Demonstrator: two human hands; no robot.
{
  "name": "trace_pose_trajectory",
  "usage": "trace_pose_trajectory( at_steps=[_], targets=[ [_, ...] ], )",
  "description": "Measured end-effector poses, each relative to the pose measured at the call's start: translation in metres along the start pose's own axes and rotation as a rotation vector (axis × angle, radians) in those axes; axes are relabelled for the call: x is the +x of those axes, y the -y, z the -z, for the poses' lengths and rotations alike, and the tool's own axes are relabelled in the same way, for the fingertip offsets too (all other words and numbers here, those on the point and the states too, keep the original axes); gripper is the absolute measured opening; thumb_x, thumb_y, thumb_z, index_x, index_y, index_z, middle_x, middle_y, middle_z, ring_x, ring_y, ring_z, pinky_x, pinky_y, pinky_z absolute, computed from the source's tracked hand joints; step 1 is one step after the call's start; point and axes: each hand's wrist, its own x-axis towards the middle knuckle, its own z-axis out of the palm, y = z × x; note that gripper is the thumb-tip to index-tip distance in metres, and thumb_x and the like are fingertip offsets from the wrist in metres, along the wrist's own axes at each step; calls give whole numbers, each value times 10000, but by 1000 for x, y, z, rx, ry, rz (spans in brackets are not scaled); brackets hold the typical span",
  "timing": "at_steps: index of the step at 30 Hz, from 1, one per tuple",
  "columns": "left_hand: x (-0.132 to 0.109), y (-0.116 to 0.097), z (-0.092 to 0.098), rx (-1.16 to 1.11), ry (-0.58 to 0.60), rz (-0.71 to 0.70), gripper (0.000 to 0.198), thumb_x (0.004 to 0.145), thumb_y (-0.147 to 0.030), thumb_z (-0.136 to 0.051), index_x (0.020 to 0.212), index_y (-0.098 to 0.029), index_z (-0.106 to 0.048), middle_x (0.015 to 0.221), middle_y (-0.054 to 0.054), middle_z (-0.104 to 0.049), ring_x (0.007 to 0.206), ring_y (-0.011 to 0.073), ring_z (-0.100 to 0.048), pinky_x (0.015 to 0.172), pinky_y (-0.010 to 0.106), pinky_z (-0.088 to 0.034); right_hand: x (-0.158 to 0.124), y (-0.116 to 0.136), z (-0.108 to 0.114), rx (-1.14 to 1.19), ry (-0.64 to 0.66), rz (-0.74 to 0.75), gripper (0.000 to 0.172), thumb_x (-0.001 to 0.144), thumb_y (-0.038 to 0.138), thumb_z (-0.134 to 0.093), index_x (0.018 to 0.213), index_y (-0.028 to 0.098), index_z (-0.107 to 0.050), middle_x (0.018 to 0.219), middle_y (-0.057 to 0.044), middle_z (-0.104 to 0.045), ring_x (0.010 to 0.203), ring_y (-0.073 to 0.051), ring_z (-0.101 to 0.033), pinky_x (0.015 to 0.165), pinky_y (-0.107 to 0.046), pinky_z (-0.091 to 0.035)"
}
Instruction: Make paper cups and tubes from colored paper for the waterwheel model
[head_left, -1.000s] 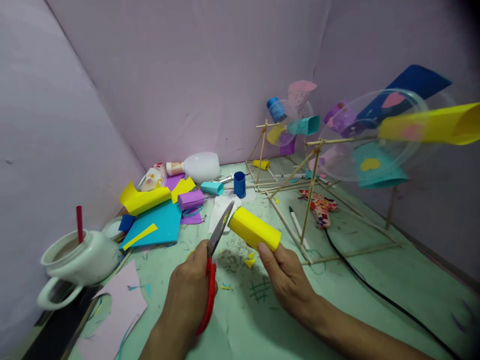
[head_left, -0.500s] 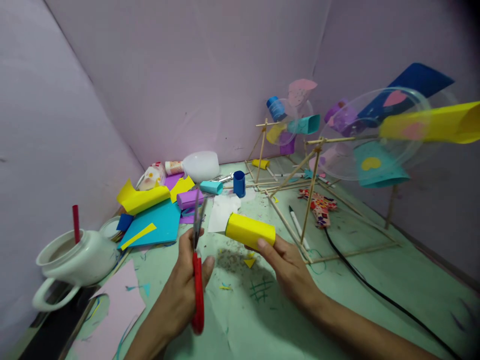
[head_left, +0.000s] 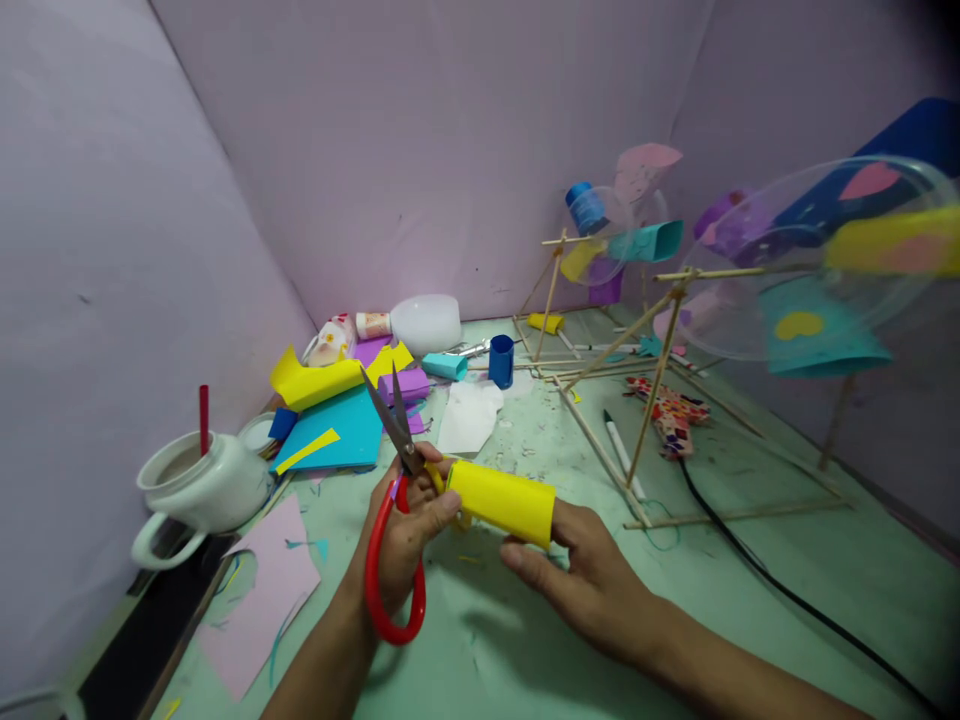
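Observation:
A rolled yellow paper tube lies level above the table. My left hand pinches its left end between thumb and fingers. The same hand also carries red-handled scissors, blades parted and pointing up and away. At the tube's right end is my right hand, its thumb dropped below the paper and apart from the index finger. That index finger touches the tube's end; the other fingers are partly hidden.
To the left stand a white teapot-like pot and pink paper. Coloured sheets, a white bottle and a blue paper tube are further back. Stick frames with plastic wheels, plus a black cable, occupy the right.
My left hand has moved right with the scissors and taken the tube's left end. My right thumb has come off the tube. The view has shifted left.

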Motion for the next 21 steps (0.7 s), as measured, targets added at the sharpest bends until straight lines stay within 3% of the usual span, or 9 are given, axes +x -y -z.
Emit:
trace_pose_trajectory(
  at_steps=[4, 9, 14, 18, 21],
  targets=[
    [2, 6, -5, 108, 18, -56, 292, 735, -197, -645, 973, -222, -477, 940, 8, -605, 885, 164, -594, 773, 277, -469, 2, -1, 0, 346, 59, -300, 287, 803, 399, -527, 869, 151, -656, 728, -47, -634, 634, -156, -553, 580, -274, -441],
    [1, 5, -9, 198, 0, -67, 261, 741, -201, -630, 958, -213, -487, 961, 15, -611, 875, 163, -592, 772, 278, -468, 2, -4, -1, 804, 141, -539, 388, 726, 395, -652, 1060, 198, -632, 929, -49, -655, 815, -170, -577, 770, -303, -437],
    [0, 3, -11, 235, 10, -59, 266, 734, -192, -624, 961, -212, -486, 1021, 32, -623, 943, 187, -592, 781, 275, -458, 1, -5, -1, 885, 117, -567, 415, 681, 357, -704, 1069, 223, -638, 992, -57, -669, 943, -211, -584, 840, -333, -436],
    [0, 1, -14, 295, 29, -60, 283, 716, -227, -638, 954, -204, -487, 1008, 46, -629, 910, 200, -609, 780, 296, -462, 2, -9, -1, 827, 59, -554, 348, 693, 392, -682, 998, 224, -665, 957, -65, -685, 903, -229, -605, 823, -375, -451],
    [-2, -4, -16, 491, -54, -75, 301, 728, -288, -626, 984, -199, -495, 941, 50, -635, 821, 194, -620, 722, 293, -477, 7, -9, 2, 847, -45, -525, 316, 714, 405, -658, 952, 199, -669, 921, -70, -687, 861, -228, -606, 842, -405, -439]
  ],
)
